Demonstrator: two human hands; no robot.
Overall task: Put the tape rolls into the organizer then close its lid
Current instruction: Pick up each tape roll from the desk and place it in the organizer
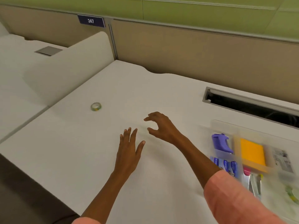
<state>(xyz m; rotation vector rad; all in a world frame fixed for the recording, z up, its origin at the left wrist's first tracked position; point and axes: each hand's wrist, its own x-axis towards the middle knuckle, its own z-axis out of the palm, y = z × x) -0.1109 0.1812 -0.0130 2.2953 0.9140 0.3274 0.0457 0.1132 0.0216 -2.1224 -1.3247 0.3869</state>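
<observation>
- The right hand (159, 125) is held empty, fingers curled apart, aimed toward the tape roll (96, 106) lying far left on the counter (80, 151).
- The left hand (129, 147) is spread flat, empty.
- The organizer (252, 152) is placed right, apparently open.

Single head-worn wide-angle view, looking forward and down across the white surface (97, 151) toward the partition wall (194, 50). Close range: both forearms enter from the bottom edge, left hand (129, 147) and right hand (159, 126) near centre frame. Organizer (252, 159) is cut off at the right edge, blurred. No second view.
</observation>
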